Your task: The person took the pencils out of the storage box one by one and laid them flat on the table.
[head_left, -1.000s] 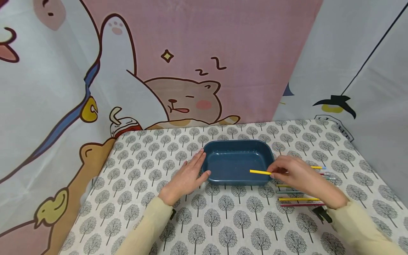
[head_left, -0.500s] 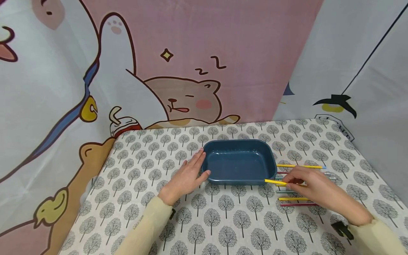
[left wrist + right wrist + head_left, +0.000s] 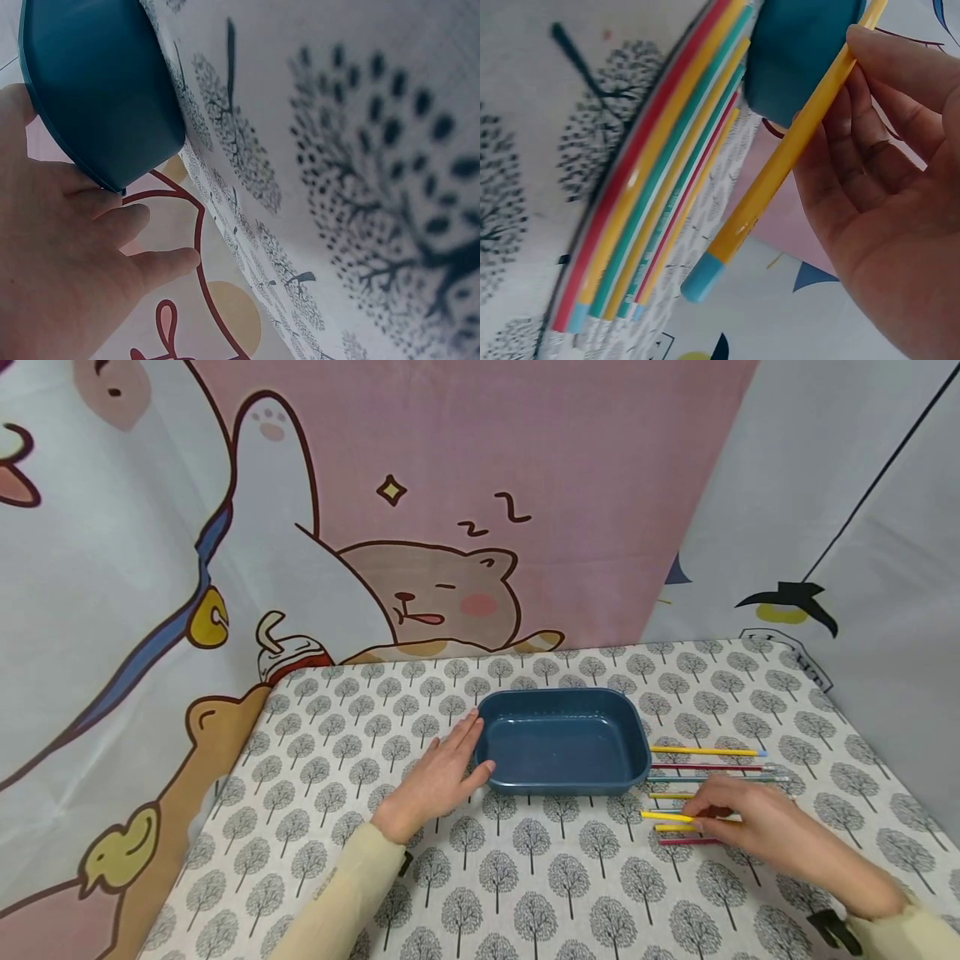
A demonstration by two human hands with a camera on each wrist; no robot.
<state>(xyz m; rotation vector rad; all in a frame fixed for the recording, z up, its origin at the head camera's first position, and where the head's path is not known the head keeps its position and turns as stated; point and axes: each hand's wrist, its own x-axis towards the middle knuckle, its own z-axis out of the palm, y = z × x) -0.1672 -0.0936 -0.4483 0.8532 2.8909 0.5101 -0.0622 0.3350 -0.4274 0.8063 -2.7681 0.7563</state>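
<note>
A dark blue rectangular dish point(image 3: 562, 752) stands on the table. My left hand point(image 3: 437, 781) rests at its left end, fingers straight; the left wrist view shows fingers against the dish wall point(image 3: 105, 90). To the right of the dish, my right hand point(image 3: 772, 835) pinches a yellow pencil point(image 3: 769, 172) with a light blue end between thumb and fingers. Several red, yellow and green pencils point(image 3: 652, 172) lie side by side below it. In the head view my right hand covers part of that row, whose far yellow pencil point(image 3: 705, 751) shows fully.
A tree-print cloth point(image 3: 495, 877) covers the table. A cartoon-print curtain point(image 3: 585, 527) hangs behind and along both sides. The pencil row lies close by the dish's right end.
My right hand has moved from over the dish's right rim toward the right and nearer to me, carrying the yellow pencil. My left hand has stayed in place.
</note>
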